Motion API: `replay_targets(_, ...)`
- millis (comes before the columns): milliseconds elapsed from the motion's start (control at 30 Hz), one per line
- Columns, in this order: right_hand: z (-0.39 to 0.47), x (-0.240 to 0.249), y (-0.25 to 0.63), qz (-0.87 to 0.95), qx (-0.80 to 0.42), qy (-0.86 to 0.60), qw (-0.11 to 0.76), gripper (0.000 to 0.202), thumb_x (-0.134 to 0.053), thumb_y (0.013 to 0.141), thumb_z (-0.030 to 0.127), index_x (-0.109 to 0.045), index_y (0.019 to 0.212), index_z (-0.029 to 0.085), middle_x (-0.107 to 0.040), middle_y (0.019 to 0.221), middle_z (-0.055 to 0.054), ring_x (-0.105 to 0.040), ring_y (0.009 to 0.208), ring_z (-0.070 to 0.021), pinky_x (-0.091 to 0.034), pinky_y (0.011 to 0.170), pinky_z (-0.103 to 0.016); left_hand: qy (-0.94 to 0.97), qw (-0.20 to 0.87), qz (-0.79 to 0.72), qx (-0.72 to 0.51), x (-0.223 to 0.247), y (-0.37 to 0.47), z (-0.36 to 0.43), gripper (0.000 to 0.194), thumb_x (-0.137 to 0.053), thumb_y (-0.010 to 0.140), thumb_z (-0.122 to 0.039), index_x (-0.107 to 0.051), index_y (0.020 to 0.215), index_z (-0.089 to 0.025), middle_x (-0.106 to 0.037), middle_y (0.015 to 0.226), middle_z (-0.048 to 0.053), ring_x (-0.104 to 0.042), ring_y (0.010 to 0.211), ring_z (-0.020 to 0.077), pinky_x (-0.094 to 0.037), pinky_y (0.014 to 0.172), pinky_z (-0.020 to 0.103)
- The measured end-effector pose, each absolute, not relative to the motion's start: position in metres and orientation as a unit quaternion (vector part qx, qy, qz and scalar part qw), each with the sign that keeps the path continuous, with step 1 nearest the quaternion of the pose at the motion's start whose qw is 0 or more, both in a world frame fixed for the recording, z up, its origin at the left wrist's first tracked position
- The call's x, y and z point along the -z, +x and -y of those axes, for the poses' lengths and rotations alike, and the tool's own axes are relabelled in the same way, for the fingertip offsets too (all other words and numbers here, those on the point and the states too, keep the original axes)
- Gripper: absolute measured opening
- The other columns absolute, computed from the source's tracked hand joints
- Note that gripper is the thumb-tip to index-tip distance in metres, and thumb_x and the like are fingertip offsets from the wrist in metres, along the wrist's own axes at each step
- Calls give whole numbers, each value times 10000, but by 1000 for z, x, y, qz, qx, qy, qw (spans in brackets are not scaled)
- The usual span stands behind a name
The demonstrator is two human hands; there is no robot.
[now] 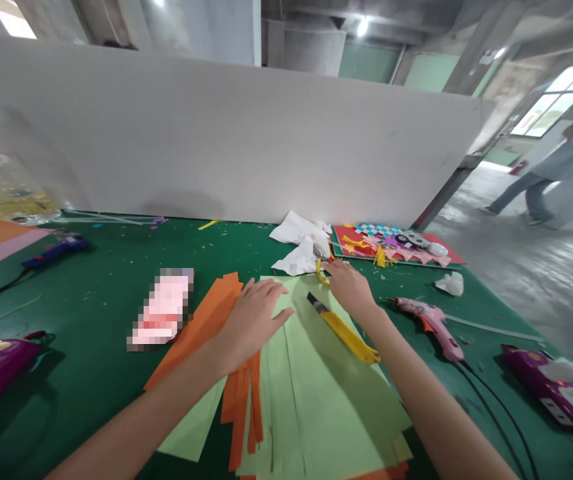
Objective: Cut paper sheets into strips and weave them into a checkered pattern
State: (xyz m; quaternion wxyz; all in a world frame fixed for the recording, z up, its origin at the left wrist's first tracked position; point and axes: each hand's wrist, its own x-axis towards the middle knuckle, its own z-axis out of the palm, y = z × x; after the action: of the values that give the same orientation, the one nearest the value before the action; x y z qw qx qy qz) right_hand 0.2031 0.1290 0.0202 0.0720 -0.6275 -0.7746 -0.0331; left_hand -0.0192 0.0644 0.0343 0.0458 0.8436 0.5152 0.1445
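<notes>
My left hand [251,310] lies with fingers outstretched over orange paper strips [206,320] and the left edge of light green paper sheets [326,400]. It holds nothing. At the far end of the sheets, my right hand [349,283] has its fingers closed at the yellow handle of what look like scissors [322,273]; their far end is partly hidden by crumpled white tissue [299,243]. A yellow utility knife [346,333] with a dark blade end rests on the green paper, beside my right forearm. More orange strips [239,413] stick out below my left wrist.
A pink glue gun [434,323] lies to the right, its cord trailing forward. Purple devices [551,387] stand at both sides. A blue tool [56,250] and a blurred-out pink item [164,310] are leftward. Behind rises a white board [226,140]. A person [556,167] walks beyond.
</notes>
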Motion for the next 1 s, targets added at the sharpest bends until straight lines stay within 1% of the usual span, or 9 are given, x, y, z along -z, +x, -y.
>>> replay_targets(133,-178,-13,194,776,8,-624,97,291,-541,925,313,-563,1184,181,-575,1198,-87,-592,1004,-201,-507,844,-400,843,-11,-521,-137,-39,12,-107,370,-551,897,-216,-509,1263,-186,-516,1354,129,-366,1330,303,-212,1110,547)
replay_targets(233,-193,-5,186,790,0,-601,122,305,-551,920,327,-558,1185,175,-571,1203,-87,-592,1009,-206,-512,845,-416,846,-15,-519,-124,-32,31,-143,315,-569,869,-133,-584,1176,-205,-556,1294,127,-429,1276,308,-274,1074,554)
replay_targets(300,-196,2,185,801,-2,-583,137,311,-552,920,323,-554,1192,174,-567,1210,-88,-590,1016,-209,-510,849,-420,848,-4,-518,-112,-28,36,-163,170,-540,906,-156,-641,1043,-173,-640,1121,101,-543,1146,255,-357,1040,491)
replay_targets(367,-196,10,186,808,-3,-570,151,316,-552,920,321,-551,1200,176,-563,1219,-89,-586,1026,-212,-507,856,-424,842,9,-529,-106,-28,35,-177,267,-568,914,-299,-588,1127,-139,-609,1141,93,-609,997,219,-502,867,433)
replay_targets(433,-197,16,189,811,-4,-563,159,312,-552,919,319,-553,1196,174,-565,1215,-88,-585,1030,-213,-505,859,-426,833,15,-541,-114,-28,33,-183,270,-533,933,-321,-575,1136,-148,-606,1133,86,-612,967,205,-516,825,401)
replay_targets(500,-199,21,191,814,-6,-558,161,310,-556,917,316,-556,1190,169,-569,1208,-87,-585,1034,-216,-503,861,-429,826,16,-551,-121,-30,33,-183,284,-444,969,-354,-588,1109,-152,-602,1152,127,-563,1077,220,-472,871,327)
replay_targets(633,-203,22,194,819,-5,-551,159,312,-558,916,321,-558,1187,168,-570,1205,-87,-586,1030,-216,-503,860,-430,830,25,-550,-93,-33,38,-178,321,-560,900,-409,-632,1015,-118,-618,1106,150,-531,1122,291,-440,918,398)
replay_targets(833,-205,22,196,824,0,-544,161,326,-557,916,328,-548,1200,168,-568,1205,-88,-589,1020,-214,-508,850,-427,826,50,-559,-58,-33,38,-181,319,-565,916,-310,-548,1198,-161,-574,1201,94,-603,1005,222,-520,839,430)
replay_targets(1000,-205,23,196,826,3,-542,154,337,-560,914,333,-544,1206,167,-563,1214,-90,-584,1033,-220,-502,861,-437,799,92,-592,-38,-33,43,-189,324,-571,913,-310,-547,1198,-158,-577,1193,95,-605,1003,224,-523,831,422)
